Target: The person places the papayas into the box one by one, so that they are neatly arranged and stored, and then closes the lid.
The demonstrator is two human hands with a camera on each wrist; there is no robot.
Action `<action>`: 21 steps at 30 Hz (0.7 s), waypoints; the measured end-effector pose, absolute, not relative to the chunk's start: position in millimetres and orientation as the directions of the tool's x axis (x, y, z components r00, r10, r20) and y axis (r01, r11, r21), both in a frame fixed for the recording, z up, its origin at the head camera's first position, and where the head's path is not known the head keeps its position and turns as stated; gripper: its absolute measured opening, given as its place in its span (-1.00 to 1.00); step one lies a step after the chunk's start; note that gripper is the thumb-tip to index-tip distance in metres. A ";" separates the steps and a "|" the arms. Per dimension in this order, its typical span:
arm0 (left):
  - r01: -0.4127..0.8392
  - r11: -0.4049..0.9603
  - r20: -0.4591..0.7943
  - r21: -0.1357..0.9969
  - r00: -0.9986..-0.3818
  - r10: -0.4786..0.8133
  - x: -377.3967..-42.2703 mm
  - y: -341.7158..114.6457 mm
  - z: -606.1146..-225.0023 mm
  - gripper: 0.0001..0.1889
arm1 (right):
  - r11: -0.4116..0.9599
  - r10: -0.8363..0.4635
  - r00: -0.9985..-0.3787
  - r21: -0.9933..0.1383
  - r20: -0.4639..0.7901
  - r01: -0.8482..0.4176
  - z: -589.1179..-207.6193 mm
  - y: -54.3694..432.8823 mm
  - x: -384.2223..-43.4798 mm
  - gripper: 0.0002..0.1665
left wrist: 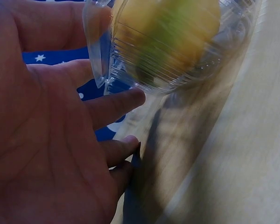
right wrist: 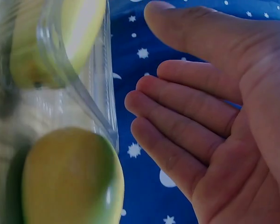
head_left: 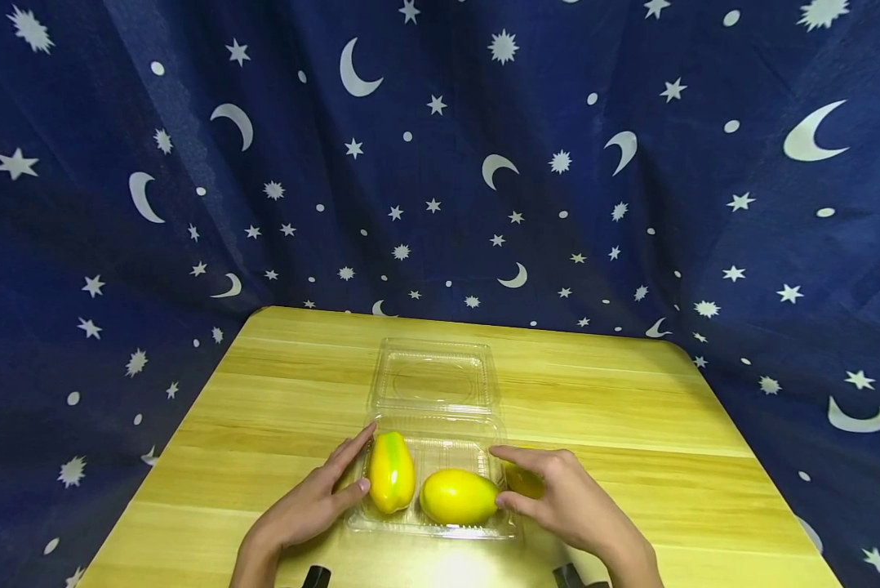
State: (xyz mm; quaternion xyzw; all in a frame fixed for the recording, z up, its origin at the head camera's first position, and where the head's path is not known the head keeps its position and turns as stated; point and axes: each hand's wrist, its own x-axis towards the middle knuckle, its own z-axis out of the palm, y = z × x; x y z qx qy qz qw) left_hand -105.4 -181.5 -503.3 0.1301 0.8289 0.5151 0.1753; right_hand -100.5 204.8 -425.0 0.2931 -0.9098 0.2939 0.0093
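A clear plastic clamshell box point(head_left: 440, 531) lies with its lid folded back. Inside it, on the left, is a ridged yellow fruit point(head_left: 392, 474) with a green stripe. On the right lies a smooth yellow mango point(head_left: 455, 496) with a greenish tip. My left hand point(head_left: 311, 502) is at the box's left edge, fingers extended and thumb by the rim. My right hand point(head_left: 565, 498) hovers at the right side, fingers extended; the right wrist view shows a gap between them and the box. Beneath that hand, outside the box, sits another mango point(right wrist: 72, 179), partly hidden in the head view.
The transparent lid point(head_left: 434, 377) extends toward the back of the wooden table point(head_left: 286, 384). A dark blue curtain point(head_left: 440, 163) with moons and stars hangs behind and at both sides. Black pieces point(head_left: 317, 576) show at the bottom of the head view.
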 end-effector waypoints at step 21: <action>0.042 0.434 -0.150 0.900 -0.904 0.399 -105.4 -181.8 -503.8 -0.21 | 0.785 -0.317 -0.926 -0.491 0.208 -0.379 -421.5 264.0 -92.7 -0.25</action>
